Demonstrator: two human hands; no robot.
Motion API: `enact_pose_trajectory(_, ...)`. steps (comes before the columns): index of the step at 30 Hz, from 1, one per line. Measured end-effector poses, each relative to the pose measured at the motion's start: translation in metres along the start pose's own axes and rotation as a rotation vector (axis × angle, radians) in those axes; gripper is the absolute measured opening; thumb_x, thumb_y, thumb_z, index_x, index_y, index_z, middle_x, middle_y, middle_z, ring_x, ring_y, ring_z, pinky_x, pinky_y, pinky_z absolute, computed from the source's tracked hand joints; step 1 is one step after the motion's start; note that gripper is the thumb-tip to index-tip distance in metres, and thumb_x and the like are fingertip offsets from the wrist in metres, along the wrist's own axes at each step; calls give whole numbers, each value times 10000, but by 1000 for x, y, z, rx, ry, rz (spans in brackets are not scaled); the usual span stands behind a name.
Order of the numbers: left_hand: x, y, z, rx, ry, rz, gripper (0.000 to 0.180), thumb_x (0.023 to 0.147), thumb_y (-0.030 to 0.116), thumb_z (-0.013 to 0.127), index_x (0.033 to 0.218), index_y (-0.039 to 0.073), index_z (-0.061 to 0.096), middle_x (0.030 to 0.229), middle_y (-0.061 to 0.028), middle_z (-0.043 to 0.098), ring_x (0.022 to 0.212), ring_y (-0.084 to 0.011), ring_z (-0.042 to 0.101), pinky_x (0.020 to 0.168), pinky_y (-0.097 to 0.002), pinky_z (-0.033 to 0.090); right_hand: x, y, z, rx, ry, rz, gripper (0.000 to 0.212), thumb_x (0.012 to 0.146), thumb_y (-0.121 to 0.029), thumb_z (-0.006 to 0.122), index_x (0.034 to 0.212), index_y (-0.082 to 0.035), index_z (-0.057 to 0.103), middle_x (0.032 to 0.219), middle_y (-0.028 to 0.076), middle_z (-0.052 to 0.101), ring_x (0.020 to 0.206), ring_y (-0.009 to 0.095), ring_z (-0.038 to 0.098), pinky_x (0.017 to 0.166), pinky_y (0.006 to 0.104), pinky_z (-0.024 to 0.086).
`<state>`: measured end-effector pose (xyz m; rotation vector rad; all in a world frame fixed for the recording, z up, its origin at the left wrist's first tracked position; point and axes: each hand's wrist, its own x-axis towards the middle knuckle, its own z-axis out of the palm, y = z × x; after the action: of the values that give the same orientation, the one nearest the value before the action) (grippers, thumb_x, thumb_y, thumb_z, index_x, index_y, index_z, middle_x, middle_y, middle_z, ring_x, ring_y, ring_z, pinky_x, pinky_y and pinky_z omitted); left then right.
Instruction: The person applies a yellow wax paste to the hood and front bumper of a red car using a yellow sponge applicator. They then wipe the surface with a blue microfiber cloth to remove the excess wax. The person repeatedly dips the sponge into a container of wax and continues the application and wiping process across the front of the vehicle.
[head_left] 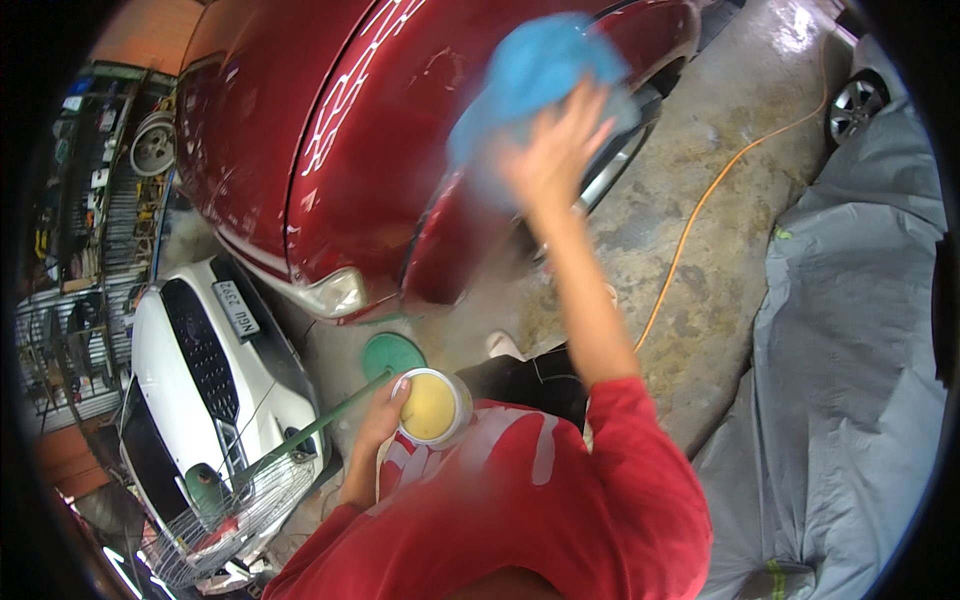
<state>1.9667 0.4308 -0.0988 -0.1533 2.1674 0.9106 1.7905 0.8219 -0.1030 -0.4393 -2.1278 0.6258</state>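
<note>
My left hand (pixel 385 418) is closed around a round white tub (pixel 462 405), held tilted in front of my chest. Inside the tub is a smooth yellow paste (pixel 430 405). Out in front, my right hand (pixel 555 150) lies with fingers spread against a blue cloth (pixel 545 65), over the side of a red car (pixel 400 150). Motion smears this hand and the cloth, and how the fingers grip it is hard to see. Whitish streaks, perhaps reflections, run across the red panel near its seam.
A green stand with a round base (pixel 392 355) and a wire basket (pixel 235 520) stands left of me. Beyond it is a white car front (pixel 215 400). An orange hose (pixel 690 225) crosses the concrete floor. A grey cover (pixel 850 400) drapes something along the right. Cluttered shelves (pixel 105 200) line the far left.
</note>
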Motion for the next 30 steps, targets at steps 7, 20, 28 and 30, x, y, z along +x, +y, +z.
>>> enact_pose_trajectory(7, -13, -57, -35, -19, 69, 6, 461, 1041, 358, 465, 1287, -11, 592, 1153, -141, 678, 1073, -211, 609, 960, -343, 442, -41, -64, 11, -24, 89, 183, 673, 731, -313, 671, 1258, 81, 530, 1492, 317, 307, 1415, 497, 234, 1104, 733, 123)
enact_pose_trajectory(20, -20, -79, -51, -23, 61, 64, 444, 1038, 352, 467, 1272, 2, 608, 1103, -161, 696, 1022, -213, 628, 928, -333, 461, 71, -7, -1, -32, 224, 274, 564, 772, -164, 619, 1231, 120, 455, 1496, 299, 317, 1415, 453, 258, 1129, 634, 185)
enact_pose_trajectory(28, 6, -40, -38, 130, -22, 82, 430, 1036, 362, 464, 1276, 38, 613, 1104, -182, 693, 1015, -261, 647, 933, -351, 465, -227, -118, 41, 180, -237, -32, 374, 664, -347, 721, 811, -3, 709, 1414, 238, 445, 1331, 499, 349, 1062, 813, 52)
enact_pose_trajectory(30, 10, -32, -33, 148, -16, 79, 422, 1036, 363, 463, 1277, 53, 618, 1102, -195, 691, 1024, -273, 650, 934, -355, 466, -212, -97, 35, 130, -205, -107, 436, 705, -329, 687, 964, 23, 700, 1358, 274, 486, 1300, 513, 382, 1084, 789, 84)
